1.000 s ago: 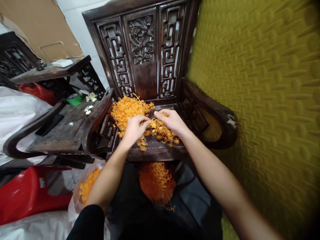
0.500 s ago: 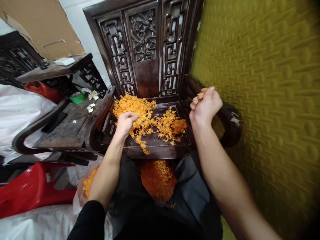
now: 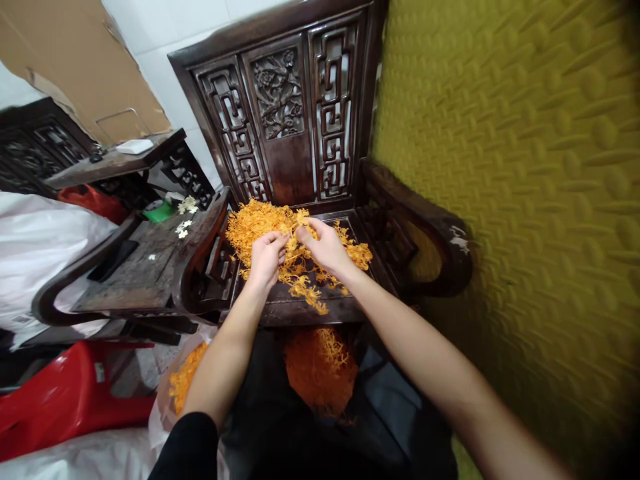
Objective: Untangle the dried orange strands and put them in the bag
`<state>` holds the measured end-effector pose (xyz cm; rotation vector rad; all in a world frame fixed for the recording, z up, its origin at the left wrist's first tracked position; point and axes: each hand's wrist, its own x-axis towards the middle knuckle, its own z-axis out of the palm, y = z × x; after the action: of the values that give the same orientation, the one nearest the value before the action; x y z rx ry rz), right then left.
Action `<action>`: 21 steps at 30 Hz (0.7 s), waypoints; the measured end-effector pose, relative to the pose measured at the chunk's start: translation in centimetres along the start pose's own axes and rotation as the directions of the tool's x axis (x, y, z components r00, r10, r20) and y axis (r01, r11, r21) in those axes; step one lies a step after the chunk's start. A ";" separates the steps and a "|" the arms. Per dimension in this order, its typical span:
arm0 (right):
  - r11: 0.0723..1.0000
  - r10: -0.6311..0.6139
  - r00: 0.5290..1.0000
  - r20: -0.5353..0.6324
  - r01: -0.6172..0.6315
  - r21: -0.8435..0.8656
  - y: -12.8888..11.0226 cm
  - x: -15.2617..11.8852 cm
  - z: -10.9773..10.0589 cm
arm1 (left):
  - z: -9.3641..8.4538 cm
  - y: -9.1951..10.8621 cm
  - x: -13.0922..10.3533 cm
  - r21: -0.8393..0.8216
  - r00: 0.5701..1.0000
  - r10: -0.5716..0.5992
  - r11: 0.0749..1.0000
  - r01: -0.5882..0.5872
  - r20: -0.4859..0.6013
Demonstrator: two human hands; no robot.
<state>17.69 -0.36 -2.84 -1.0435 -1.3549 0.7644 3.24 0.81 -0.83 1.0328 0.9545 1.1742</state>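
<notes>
Fingers of my left hand (image 3: 266, 259) pinch an orange strand (image 3: 293, 245); right hand (image 3: 327, 248) unclear; tugging could snag the eleven-o'clock heap (image 3: 253, 227).

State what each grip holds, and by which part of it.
The left grip appears to pinch an orange strand; where along it is hidden. Whether the right grip holds any of it cannot be told.

Left hand (image 3: 267, 260) and right hand (image 3: 327, 248) near each other over orange strands (image 3: 253, 223) on a dark carved chair (image 3: 290, 163)
</notes>
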 end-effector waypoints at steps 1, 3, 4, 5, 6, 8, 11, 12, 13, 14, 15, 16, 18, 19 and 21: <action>0.998 -0.031 0.999 0.032 0.032 -0.060 0.2 0.0 -0.1 | -0.1 0.0 0.0 0.007 1.000 0.002 1.000 -0.002 -0.004; 0.971 -0.084 0.991 0.104 0.105 -0.213 0.6 0.2 -1.1 | -0.6 0.2 0.0 0.027 1.000 0.013 1.000 -0.013 -0.026; 0.935 -0.115 0.983 0.144 0.156 -0.318 0.8 0.3 -1.9 | -1.0 0.5 0.0 0.056 0.999 0.028 0.998 -0.025 -0.045; 0.877 -0.147 0.973 0.180 0.212 -0.431 1.0 0.4 -2.7 | -1.5 0.7 0.0 0.112 0.997 0.056 0.993 -0.048 -0.062; 0.798 -0.177 0.961 0.212 0.266 -0.541 1.1 0.5 -3.7 | -1.9 1.0 -0.1 0.204 0.993 0.099 0.975 -0.084 -0.064; 0.611 -0.200 0.944 0.261 0.329 -0.720 1.2 0.9 -5.2 | -2.5 1.4 -0.4 0.459 0.978 0.209 0.870 -0.180 -0.012; 0.396 -0.179 0.943 0.280 0.330 -0.857 1.1 1.3 -5.7 | -2.5 1.8 -0.9 0.750 0.948 0.307 0.608 -0.260 0.080; 0.363 -0.176 0.943 0.283 0.330 -0.872 1.1 1.5 -5.5 | -2.5 1.9 -0.9 0.793 0.946 0.313 0.554 -0.253 0.083; 0.351 -0.178 0.944 0.278 0.325 -0.878 1.2 1.7 -5.3 | -2.5 2.0 -0.9 0.820 0.946 0.315 0.517 -0.244 0.083; 0.358 -0.182 0.951 0.251 0.302 -0.884 1.4 2.0 -5.3 | -2.8 2.1 -0.9 0.841 0.943 0.321 0.484 -0.242 0.086; 0.384 -0.189 0.963 0.190 0.251 -0.889 1.8 2.3 -5.4 | -3.2 2.2 -0.9 0.862 0.937 0.339 0.446 -0.241 0.087; 0.424 -0.197 0.976 0.095 0.173 -0.889 2.3 2.6 -5.9 | -3.8 2.4 -0.8 0.882 0.927 0.368 0.408 -0.235 0.076; 0.541 -0.204 0.966 -0.160 -0.024 -0.841 3.8 3.2 -7.4 | -5.3 2.7 -0.7 0.907 0.910 0.415 0.380 -0.181 0.008; 0.616 -0.193 0.942 -0.276 -0.102 -0.781 4.5 3.4 -8.2 | -5.9 2.8 -0.7 0.904 0.909 0.415 0.403 -0.145 -0.039; 0.816 -0.077 0.915 -0.397 -0.171 -0.553 5.6 3.4 -9.4 | -6.7 2.8 -0.6 0.862 0.922 0.375 0.494 -0.112 -0.094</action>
<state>28.07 3.45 -5.91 -1.6235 -1.2163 0.1260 -3.98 1.25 0.15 1.8849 1.7481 1.0823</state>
